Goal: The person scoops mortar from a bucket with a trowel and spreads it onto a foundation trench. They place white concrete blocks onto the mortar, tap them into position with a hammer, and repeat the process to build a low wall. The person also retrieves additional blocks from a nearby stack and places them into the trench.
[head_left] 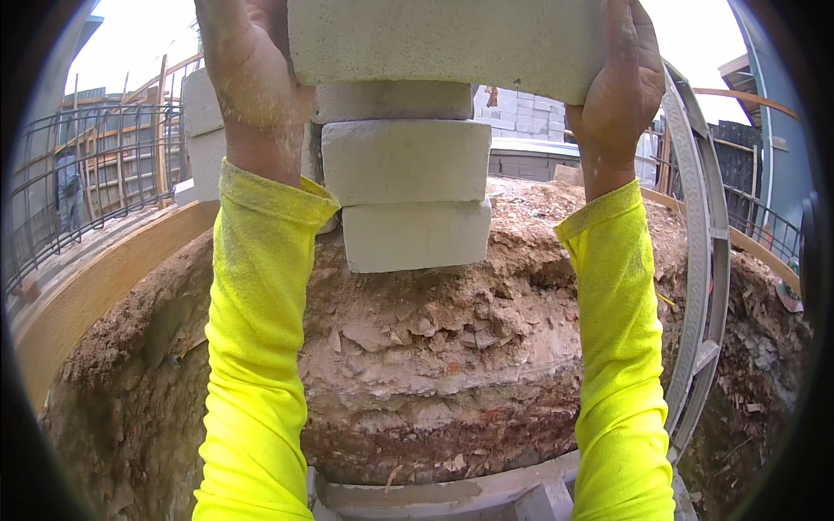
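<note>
Both arms, in yellow-green sleeves, reach up to a pale grey block [447,39] at the top of the view. My left hand [252,78] grips its left end, dusted with pale powder, and my right hand [618,82] grips the right end; some fingertips are out of sight. Below and behind it stand stacked grey blocks [405,161] on the earth edge, with more blocks [201,139] to their left, partly hidden by my left arm.
An earth bank [443,356] drops to concrete framing [452,495]. A metal ladder [695,260] leans right. Left are a timber board [104,286], rebar mesh [104,174] and a person [68,187]. A block wall [521,117] stands behind.
</note>
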The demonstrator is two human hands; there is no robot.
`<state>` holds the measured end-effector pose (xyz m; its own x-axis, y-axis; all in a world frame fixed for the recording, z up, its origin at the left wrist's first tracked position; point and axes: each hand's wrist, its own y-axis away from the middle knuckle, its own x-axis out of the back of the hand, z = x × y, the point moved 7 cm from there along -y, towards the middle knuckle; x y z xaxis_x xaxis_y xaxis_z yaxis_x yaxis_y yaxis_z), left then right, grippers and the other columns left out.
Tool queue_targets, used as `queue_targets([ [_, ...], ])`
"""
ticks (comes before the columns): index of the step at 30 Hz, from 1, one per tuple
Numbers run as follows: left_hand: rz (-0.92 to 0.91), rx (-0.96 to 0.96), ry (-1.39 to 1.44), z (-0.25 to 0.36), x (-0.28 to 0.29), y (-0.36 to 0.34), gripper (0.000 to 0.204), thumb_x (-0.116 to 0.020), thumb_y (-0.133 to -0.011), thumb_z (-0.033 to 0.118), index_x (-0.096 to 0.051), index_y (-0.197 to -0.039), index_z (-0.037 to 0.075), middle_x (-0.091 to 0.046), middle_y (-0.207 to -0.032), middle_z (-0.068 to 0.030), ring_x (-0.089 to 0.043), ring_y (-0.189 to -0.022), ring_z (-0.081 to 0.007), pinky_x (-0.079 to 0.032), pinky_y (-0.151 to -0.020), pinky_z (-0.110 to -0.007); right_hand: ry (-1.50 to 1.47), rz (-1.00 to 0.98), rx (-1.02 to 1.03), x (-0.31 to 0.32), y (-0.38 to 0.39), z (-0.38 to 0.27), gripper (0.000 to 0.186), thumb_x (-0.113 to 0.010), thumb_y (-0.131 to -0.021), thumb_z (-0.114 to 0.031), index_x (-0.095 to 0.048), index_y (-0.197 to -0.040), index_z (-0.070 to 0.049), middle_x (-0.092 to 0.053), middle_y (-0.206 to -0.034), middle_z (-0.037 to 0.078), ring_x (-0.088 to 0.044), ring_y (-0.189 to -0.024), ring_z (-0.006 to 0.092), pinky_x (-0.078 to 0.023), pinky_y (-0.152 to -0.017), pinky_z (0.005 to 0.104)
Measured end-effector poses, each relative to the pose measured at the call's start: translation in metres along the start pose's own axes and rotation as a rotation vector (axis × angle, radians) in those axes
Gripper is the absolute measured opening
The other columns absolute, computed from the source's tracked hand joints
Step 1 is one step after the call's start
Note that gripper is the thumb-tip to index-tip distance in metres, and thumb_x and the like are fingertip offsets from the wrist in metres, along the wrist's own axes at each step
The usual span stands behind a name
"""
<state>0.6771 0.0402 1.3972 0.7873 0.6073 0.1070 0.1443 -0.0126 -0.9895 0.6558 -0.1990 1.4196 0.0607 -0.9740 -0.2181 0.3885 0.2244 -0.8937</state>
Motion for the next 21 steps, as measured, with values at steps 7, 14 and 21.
queue_targets([
  [7, 0.142, -0.027, -0.183, 0.026, 0.03, 0.003, 0.042, -0.067, -0.09, 0.046, -0.066, -0.105, 0.007, -0.065, -0.104, -0.01, -0.064, -0.099, -0.0201, -0.053, -0.089, -0.031, -0.013, 0.061, -0.04, 0.002, 0.046, -0.016, 0.033, -0.049, -0.104, -0.028, -0.061, -0.119, -0.002, -0.064, -0.122, 0.017, -0.062, -0.112, 0.0212, -0.053, -0.093, 0.0315],
  [14, 0.196, -0.125, -0.568, 0.055, 0.005, 0.06, 0.022, -0.069, -0.087, 0.022, -0.061, -0.104, 0.01, -0.054, -0.102, 0.0009, -0.053, -0.096, -0.0107, -0.046, -0.089, -0.027, -0.448, 0.124, -0.384, 0.008, 0.101, -0.042, 0.049, -0.053, -0.101, -0.035, -0.049, -0.136, 0.0, -0.051, -0.139, 0.017, -0.051, -0.126, 0.0251, -0.044, -0.104, 0.0371],
  [21, 0.494, -0.238, -0.956, 0.087, -0.032, 0.161, 0.088, -0.071, -0.076, 0.067, -0.049, -0.128, -0.001, -0.053, -0.122, -0.0136, -0.046, -0.128, -0.0257, -0.039, -0.11, -0.041, 0.326, -0.105, -0.4, 0.041, 0.162, -0.091, 0.083, -0.061, -0.089, -0.051, -0.035, -0.145, 0.004, -0.04, -0.146, 0.025, -0.043, -0.133, 0.037, -0.038, -0.109, 0.0488],
])
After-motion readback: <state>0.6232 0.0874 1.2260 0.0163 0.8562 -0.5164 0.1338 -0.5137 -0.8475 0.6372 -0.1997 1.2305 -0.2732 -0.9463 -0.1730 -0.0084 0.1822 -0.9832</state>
